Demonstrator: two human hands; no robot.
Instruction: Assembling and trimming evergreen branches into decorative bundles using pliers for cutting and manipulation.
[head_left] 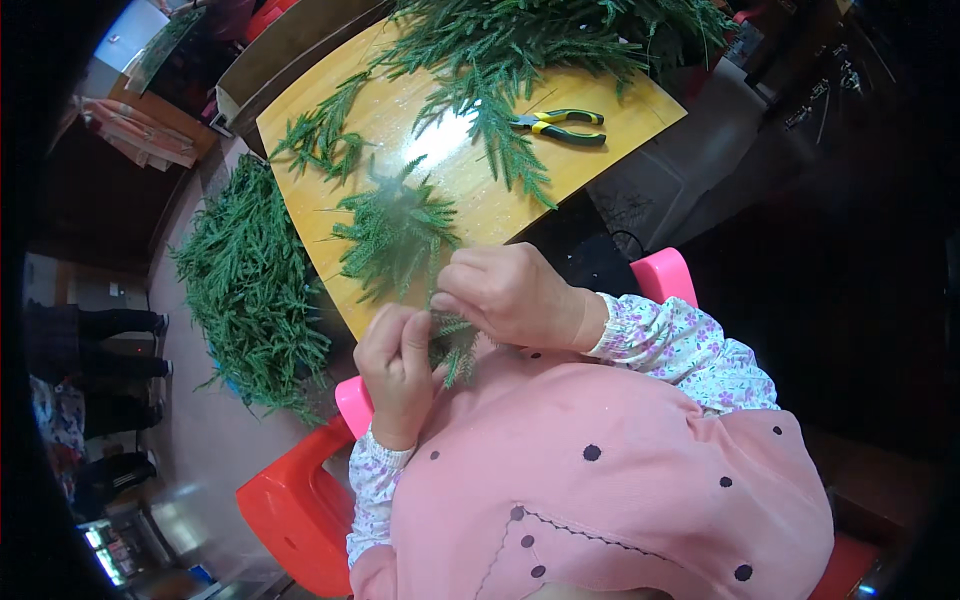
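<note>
While the forearms, in white sleeves with a floral print, reach forward over a pink dotted apron, both hands meet at the table's near edge. The left hand is nearly closed, thumb against curled fingers, pinching a green sprig; the right hand, its fingers folded, grips the same sprig just beside it. The sprig's leafy end shows between the hands, above the apron. Just beyond lies a cluster of green sprays on the yellow table; whether it joins the sprig cannot be told. To the left, a large heap of greenery stands beside the table. Farther across the tabletop are yellow-and-black pliers, loose sprays and, at the far side, a broad pile of branches.
</note>
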